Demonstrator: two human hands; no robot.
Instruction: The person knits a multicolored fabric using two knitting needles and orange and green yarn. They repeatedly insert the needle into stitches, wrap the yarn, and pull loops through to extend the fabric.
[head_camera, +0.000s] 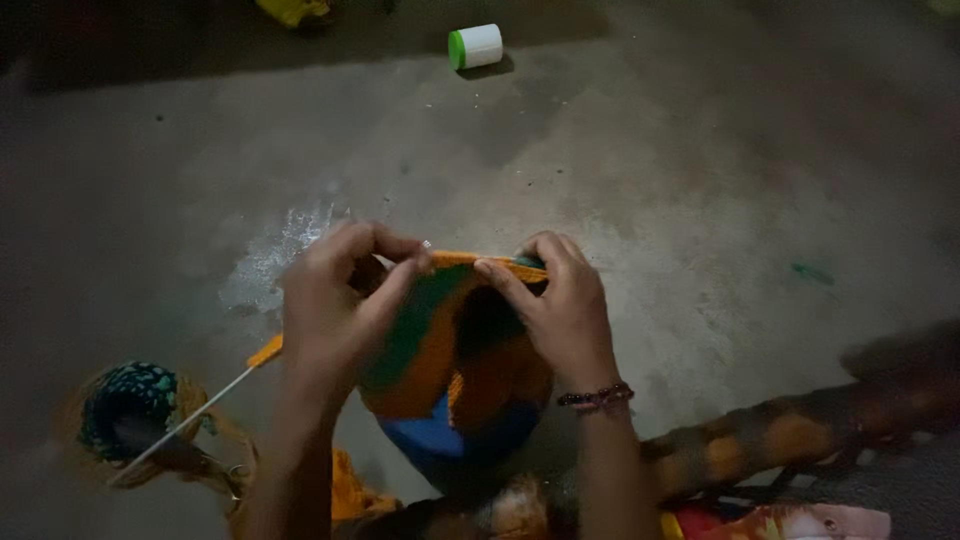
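Both my hands hold a knitted piece (440, 350) in orange, green and blue, held up over my lap. My left hand (335, 300) pinches its upper left edge, fingers curled, with a thin pale knitting needle (190, 415) running down to the lower left. My right hand (560, 305) grips the upper right edge along the orange rim; a dark bead bracelet (596, 398) circles that wrist. The blue part of the knitting hangs lowest.
A white jar with a green lid (475, 46) lies on the grey concrete floor (680, 180) at the top. A dark green patterned ball or bundle (130, 405) sits at lower left. Patterned orange cloth (760, 445) spreads at lower right. A yellow object (292, 10) lies at the top edge.
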